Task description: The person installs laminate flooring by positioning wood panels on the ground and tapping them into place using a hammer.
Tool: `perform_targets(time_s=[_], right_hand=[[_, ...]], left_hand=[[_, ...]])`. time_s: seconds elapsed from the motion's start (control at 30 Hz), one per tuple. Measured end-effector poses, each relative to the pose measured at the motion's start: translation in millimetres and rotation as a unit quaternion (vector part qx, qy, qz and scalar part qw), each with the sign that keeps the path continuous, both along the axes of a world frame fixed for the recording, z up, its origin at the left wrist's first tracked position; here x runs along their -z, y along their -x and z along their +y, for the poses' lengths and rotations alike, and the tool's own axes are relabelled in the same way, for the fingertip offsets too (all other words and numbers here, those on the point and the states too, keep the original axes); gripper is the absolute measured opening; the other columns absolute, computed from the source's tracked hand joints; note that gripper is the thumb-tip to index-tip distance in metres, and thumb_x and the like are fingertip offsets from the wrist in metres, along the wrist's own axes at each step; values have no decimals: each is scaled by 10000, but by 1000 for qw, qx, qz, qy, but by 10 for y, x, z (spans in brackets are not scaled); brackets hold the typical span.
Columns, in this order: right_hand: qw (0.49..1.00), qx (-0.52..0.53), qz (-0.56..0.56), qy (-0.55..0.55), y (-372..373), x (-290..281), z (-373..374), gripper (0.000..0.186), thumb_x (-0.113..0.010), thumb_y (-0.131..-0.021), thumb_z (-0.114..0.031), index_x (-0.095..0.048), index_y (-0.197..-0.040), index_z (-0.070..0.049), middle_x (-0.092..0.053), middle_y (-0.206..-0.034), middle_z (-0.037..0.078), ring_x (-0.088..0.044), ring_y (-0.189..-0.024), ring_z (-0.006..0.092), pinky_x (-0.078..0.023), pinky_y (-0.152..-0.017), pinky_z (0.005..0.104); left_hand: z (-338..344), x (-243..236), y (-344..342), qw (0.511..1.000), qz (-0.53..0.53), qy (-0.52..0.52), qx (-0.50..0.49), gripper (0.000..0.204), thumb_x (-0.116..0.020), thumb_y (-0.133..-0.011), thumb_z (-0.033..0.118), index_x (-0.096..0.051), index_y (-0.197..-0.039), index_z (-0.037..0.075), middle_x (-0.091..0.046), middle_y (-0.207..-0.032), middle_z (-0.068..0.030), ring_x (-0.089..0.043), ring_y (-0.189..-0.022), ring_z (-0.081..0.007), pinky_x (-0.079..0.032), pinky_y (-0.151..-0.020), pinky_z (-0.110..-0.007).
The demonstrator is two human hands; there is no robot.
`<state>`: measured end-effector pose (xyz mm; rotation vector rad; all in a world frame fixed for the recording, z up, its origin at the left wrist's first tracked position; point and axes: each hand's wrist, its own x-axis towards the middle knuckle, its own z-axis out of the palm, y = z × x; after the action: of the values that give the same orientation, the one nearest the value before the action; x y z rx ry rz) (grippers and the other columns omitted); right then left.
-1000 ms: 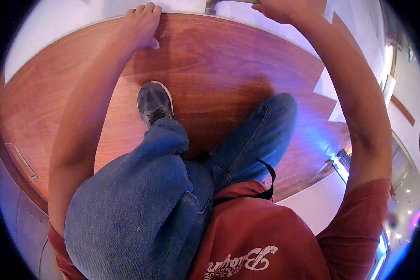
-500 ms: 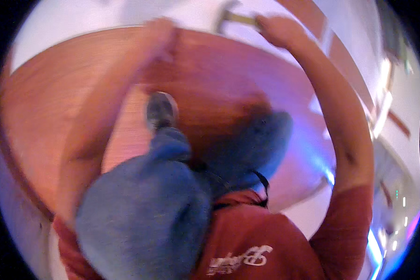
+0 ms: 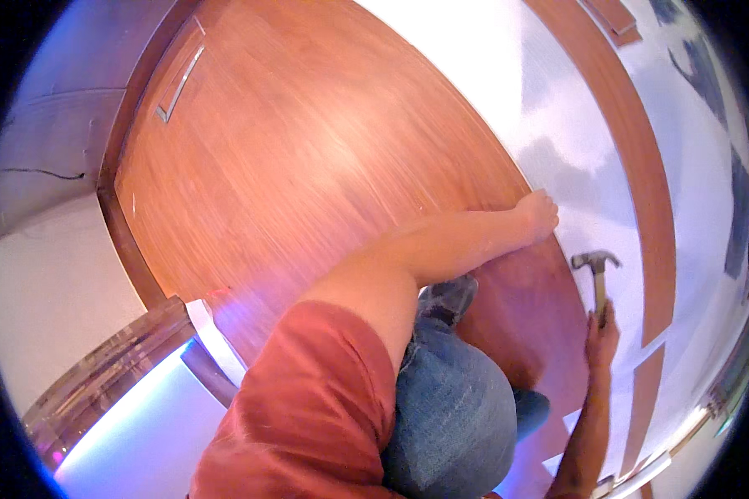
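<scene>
My right hand (image 3: pixel 603 337) is closed round the handle of a claw hammer (image 3: pixel 597 264), held over the white sheet with its head up and away from me. My left hand (image 3: pixel 541 218) is curled at the edge of the reddish-brown wood-look plank floor (image 3: pixel 308 125), where the planks meet the white sheet (image 3: pixel 558 166). Its fingers look closed, and anything under them is hidden. The hammer head is a short way right of and nearer than my left hand, apart from it.
Loose planks (image 3: pixel 641 183) lie in a strip on the white sheet at right. A long metal bar with bent ends (image 3: pixel 183 83) rests on the floor at far left. Brown skirting (image 3: pixel 125 249) borders the wall. My jeans-clad knee (image 3: pixel 453 399) is bent over the planks.
The view has swung left, bringing the far-left wall and metal bar into sight. My left hand stays by the plank edge; the hammer remains in my right hand, its head now pointing away.
</scene>
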<state>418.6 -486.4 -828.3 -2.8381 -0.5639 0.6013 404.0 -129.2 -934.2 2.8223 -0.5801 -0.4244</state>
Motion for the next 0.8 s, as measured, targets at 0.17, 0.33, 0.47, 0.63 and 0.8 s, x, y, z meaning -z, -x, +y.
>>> perform_targets(time_s=[0.17,0.33,0.47,0.63,0.8], right_hand=[[996,53,46,-62,188,-99,352,527,-670,-1015,-211,-547,-1454,55,-660,-1341,304,-647,-1258,448,-510,-1066,440],[995,-26,-3,-96,-432,-194,1433,526,-677,-1008,-203,-546,-1458,37,-668,-1301,320,-664,-1223,450,-524,-1012,454],[987,-85,-15,-133,-865,-201,2513,539,-658,-1012,-256,-537,-1485,-27,-681,-1257,313,-680,-1147,471,-537,-954,477],[982,-176,-8,-63,-1157,-51,3611,476,-647,-993,-239,-557,-1435,-88,-713,-1130,294,-679,-1045,498,-539,-890,560],[971,-228,-3,-75,-1229,96,4350,445,-643,-994,-238,-545,-1399,-82,-721,-1071,287,-685,-1009,499,-534,-869,589]], left_hand=[[872,-48,-37,998,-3,-18,-63,520,-897,-701,277,-713,-1155,100,-693,-1221,-55,-641,-1204,-240,-487,-1004,-378],[1176,-143,51,999,-2,-20,-48,666,-955,-579,281,-698,-1167,100,-679,-1235,-58,-627,-1224,-249,-488,-1003,-378],[1116,-76,100,997,-37,-12,-69,522,-874,-701,281,-699,-1156,97,-682,-1220,-60,-625,-1208,-238,-486,-996,-380],[1052,60,114,995,-57,-17,-76,279,-693,-885,249,-706,-1121,100,-687,-1196,-57,-627,-1181,-233,-480,-992,-378],[1006,56,141,990,-92,-8,-102,230,-554,-967,202,-707,-1111,109,-685,-1172,-47,-627,-1167,-237,-467,-998,-371]])
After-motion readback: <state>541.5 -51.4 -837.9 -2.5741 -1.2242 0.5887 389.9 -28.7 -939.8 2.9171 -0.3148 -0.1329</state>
